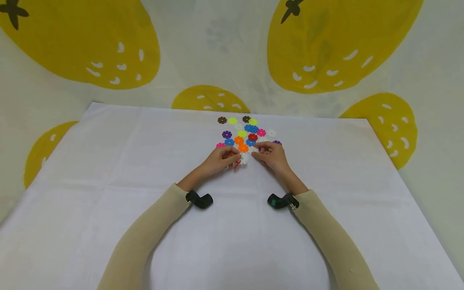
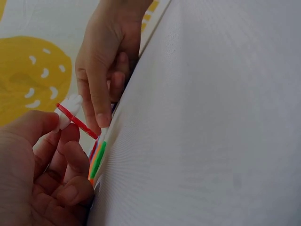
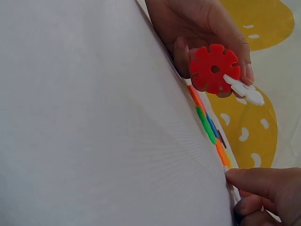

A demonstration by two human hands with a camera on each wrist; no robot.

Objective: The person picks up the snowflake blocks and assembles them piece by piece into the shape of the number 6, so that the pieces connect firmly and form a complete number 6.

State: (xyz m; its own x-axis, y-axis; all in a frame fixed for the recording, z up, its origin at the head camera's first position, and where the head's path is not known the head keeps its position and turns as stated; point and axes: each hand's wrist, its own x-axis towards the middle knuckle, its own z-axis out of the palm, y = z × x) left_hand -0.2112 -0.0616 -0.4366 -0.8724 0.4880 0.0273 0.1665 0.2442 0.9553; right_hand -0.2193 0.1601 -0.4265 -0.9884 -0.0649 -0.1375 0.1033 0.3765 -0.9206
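Note:
My left hand (image 1: 219, 160) holds two joined notched plastic discs just above the tabletop. One is a red disc (image 3: 203, 73), facing the right wrist camera; the other is a white disc (image 3: 250, 92), slotted crosswise into its edge and pinched by thumb and forefinger. Across from it my right hand (image 1: 274, 158) reaches down at the near right side of the disc pile. Its thumb and forefinger lie apart, fingertips right at a white disc (image 1: 252, 149) on the table. A green disc (image 2: 98, 159) lies close by in the left wrist view.
Loose discs spread behind the hands, among them an orange disc (image 1: 243, 148), a purple disc (image 1: 226, 134) and a brown disc (image 1: 222, 120). The white-covered table (image 1: 232, 241) ends at a back edge before a cloth (image 1: 217, 40) printed with yellow fruit.

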